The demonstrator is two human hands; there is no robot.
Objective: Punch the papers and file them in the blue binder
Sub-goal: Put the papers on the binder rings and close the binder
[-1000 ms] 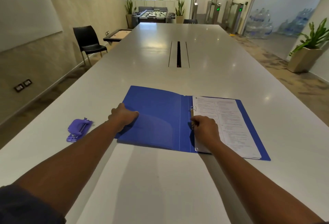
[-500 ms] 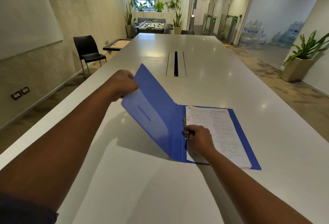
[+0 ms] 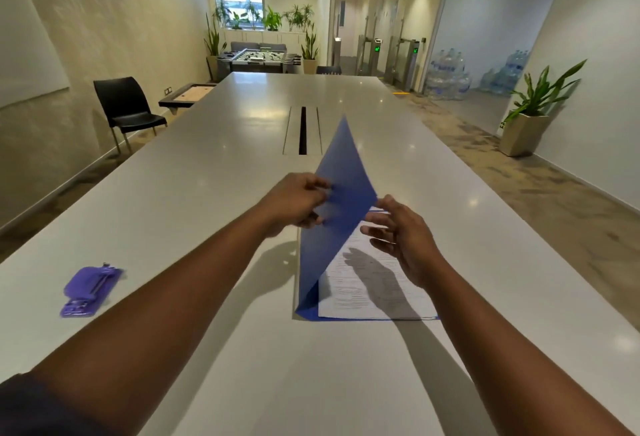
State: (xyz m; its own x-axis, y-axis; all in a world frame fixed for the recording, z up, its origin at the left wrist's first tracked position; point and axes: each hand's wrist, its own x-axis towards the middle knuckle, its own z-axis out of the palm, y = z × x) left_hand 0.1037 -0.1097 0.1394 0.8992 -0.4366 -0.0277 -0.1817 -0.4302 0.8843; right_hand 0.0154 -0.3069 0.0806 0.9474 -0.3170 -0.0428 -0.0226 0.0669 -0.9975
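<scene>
we see the binder (image 3: 341,200) as a thin blue folder lying on the long white table (image 3: 450,214), its back cover flat and its front cover raised nearly upright, the top corner pointing away from us. the raised cover is plain blue and bends a little along its free edge. the papers (image 3: 363,293) lie inside on the back cover, white sheets with small printed lines, their near edge just short of the binder's near edge. a hand's shadow falls across them.

our left hand (image 3: 294,201) pinches the left edge of the raised cover, fingers curled round it, and is a little blurred. our right hand (image 3: 403,234) hovers just right of the cover's free edge, above the papers, fingers spread and relaxed, holding nothing; we cannot tell whether a fingertip touches the cover.

the punch (image 3: 90,290), purple, rests on the table well to the left of the binder, apart from both hands.
</scene>
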